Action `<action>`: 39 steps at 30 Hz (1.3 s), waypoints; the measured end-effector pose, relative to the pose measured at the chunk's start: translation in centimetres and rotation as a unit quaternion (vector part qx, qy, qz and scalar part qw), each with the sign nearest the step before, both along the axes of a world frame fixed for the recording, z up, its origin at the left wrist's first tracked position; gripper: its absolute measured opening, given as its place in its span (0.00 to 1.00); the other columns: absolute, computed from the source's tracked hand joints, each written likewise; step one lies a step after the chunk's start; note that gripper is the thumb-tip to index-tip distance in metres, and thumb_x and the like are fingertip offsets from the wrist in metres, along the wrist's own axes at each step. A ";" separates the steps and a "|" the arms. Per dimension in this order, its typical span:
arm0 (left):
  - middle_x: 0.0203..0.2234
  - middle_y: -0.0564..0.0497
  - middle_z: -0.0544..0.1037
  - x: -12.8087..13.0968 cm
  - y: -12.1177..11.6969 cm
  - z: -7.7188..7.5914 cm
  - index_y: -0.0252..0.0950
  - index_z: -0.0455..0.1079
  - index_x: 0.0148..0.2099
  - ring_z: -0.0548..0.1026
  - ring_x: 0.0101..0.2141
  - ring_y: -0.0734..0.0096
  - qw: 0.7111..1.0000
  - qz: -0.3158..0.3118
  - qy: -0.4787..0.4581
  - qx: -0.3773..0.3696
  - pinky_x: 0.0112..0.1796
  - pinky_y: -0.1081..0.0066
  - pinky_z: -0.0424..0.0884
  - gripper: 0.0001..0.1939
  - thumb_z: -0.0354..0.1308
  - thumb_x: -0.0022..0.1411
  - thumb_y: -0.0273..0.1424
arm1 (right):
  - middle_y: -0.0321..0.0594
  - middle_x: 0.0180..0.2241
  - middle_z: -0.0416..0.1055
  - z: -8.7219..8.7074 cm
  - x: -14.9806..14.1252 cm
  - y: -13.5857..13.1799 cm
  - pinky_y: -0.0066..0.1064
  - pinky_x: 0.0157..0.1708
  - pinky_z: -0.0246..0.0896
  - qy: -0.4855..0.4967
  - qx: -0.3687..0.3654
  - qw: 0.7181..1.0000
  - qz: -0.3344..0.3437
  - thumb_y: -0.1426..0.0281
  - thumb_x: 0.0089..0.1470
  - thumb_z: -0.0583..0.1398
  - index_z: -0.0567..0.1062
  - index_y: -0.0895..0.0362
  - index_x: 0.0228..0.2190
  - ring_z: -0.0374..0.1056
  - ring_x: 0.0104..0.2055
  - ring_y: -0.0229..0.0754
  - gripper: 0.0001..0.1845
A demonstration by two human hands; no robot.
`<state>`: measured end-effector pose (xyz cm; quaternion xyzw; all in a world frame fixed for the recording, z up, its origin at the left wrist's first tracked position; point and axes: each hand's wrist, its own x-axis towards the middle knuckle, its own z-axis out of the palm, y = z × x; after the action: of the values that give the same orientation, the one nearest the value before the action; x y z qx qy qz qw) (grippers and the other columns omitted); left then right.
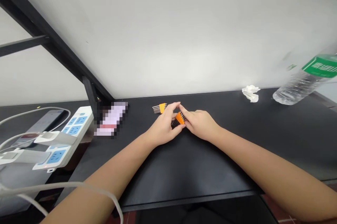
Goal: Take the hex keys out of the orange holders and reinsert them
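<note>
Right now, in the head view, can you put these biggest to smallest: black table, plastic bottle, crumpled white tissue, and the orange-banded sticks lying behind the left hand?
1. Black table
2. Plastic bottle, even cut off by the picture's edge
3. Crumpled white tissue
4. Orange-banded sticks, though the left hand may hide a bit

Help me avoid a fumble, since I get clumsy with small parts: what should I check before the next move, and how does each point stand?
1. Left hand at the orange holder: ok, its fingers are around it.
2. Right hand at the same holder: ok, its fingertips meet the other side.
3. Every rod seated in that holder: cannot tell, fingers cover part of it.
4. Second holder within view: ok, it lies on the table just beyond the left hand.
5. White cable away from the left forearm: cannot tell, it crosses in front of it in this view.
6. Bottle apart from the right hand: ok.
</note>
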<state>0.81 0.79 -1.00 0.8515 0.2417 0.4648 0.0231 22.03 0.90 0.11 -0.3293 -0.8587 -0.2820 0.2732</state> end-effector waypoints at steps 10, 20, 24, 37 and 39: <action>0.59 0.39 0.66 0.0 0.7 0.1 0.42 0.51 0.67 0.80 0.50 0.61 0.995 0.040 -0.089 0.010 0.53 0.58 0.80 0.35 0.63 0.64 0.31 | 0.46 0.34 0.80 -0.3 -0.3 -0.8 0.36 0.35 0.64 -0.013 -0.053 0.998 0.011 0.65 0.68 0.55 0.55 0.64 0.70 0.72 0.31 0.47 0.35; 0.61 0.40 0.65 -0.3 0.8 0.3 0.42 0.54 0.67 0.79 0.52 0.61 0.994 0.033 -0.103 -0.004 0.56 0.55 0.78 0.34 0.65 0.63 0.32 | 0.40 0.34 0.77 0.5 1.0 0.0 0.34 0.36 0.66 0.146 -0.057 0.979 0.129 0.69 0.66 0.57 0.70 0.57 0.60 0.71 0.32 0.41 0.23; 0.65 0.39 0.61 -0.2 0.8 0.2 0.44 0.52 0.69 0.78 0.55 0.59 0.997 -0.013 -0.077 -0.001 0.59 0.53 0.76 0.37 0.65 0.63 0.31 | 0.40 0.36 0.73 0.9 1.3 0.1 0.33 0.33 0.65 0.158 -0.050 0.971 0.170 0.70 0.63 0.59 0.73 0.55 0.57 0.67 0.30 0.39 0.21; 0.69 0.38 0.55 -0.4 0.7 0.1 0.48 0.51 0.71 0.75 0.58 0.55 0.998 -0.035 -0.042 0.020 0.59 0.51 0.76 0.39 0.64 0.64 0.31 | 0.40 0.39 0.71 1.0 1.2 0.1 0.35 0.34 0.68 0.158 -0.091 0.966 0.183 0.71 0.62 0.60 0.73 0.54 0.54 0.67 0.29 0.37 0.18; 0.69 0.39 0.55 -0.3 0.6 0.1 0.48 0.51 0.71 0.72 0.61 0.52 0.999 -0.037 -0.033 0.023 0.59 0.51 0.76 0.39 0.64 0.64 0.32 | 0.41 0.42 0.71 0.9 1.3 0.2 0.35 0.34 0.70 0.165 -0.096 0.965 0.181 0.71 0.62 0.60 0.72 0.53 0.56 0.67 0.29 0.37 0.21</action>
<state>0.47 1.36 -0.88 0.8443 0.1986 0.4969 0.0290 23.36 1.15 1.00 -0.2346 -0.8700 -0.0860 0.4251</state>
